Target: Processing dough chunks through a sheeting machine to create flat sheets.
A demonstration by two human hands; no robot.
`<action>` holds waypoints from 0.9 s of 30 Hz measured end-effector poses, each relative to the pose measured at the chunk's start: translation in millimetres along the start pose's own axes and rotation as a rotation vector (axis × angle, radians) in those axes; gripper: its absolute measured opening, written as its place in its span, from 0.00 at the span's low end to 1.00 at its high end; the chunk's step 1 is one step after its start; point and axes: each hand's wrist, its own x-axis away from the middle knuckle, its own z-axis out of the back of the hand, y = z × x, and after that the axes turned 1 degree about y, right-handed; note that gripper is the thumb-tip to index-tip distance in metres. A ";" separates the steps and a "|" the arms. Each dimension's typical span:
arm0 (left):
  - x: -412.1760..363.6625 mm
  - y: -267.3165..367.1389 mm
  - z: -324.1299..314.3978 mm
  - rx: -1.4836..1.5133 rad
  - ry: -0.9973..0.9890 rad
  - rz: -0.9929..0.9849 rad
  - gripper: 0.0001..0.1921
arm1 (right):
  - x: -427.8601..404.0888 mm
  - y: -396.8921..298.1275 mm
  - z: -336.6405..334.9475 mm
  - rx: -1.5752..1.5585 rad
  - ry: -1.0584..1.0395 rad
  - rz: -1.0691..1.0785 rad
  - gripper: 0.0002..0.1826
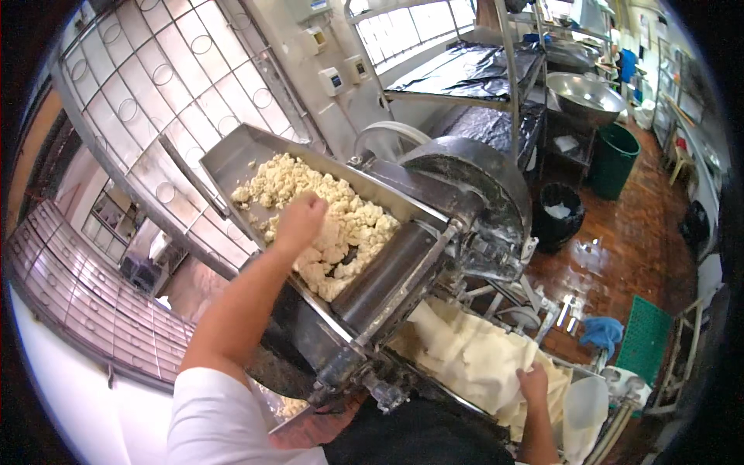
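Observation:
Crumbly pale dough (349,215) lies heaped in the metal hopper tray (224,157) of a dough sheeting machine. Over the heap is my left hand (305,218), its fingers curled; whether it grips any dough is hidden. A dark steel roller (383,276) sits at the tray's lower end, against the dough. Below the rollers, a flattened dough sheet (465,349) lies in loose folds on the lower tray. At the sheet's right part, my right hand (533,381) holds its edge between thumb and fingers.
The machine's wheel guard (465,168) and a belt wheel (395,131) stand beyond the hopper. To the right are a black-lined bin (558,226), a green bin (616,157), a blue cloth (601,332) and a green perforated mat (645,337). Foil-like covered shelves (459,70) stand behind.

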 end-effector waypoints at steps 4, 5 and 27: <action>-62.5 -89.7 -2.5 -0.213 0.189 -0.167 0.29 | -6.0 -9.2 -14.1 0.039 0.054 0.008 0.21; -63.8 -95.5 -20.4 -0.209 0.089 -0.153 0.32 | -7.2 -4.1 -20.1 0.059 0.102 0.003 0.20; -6.9 12.5 -25.2 -0.215 0.128 -0.276 0.24 | -4.3 -52.7 -38.4 -0.010 0.413 0.493 0.17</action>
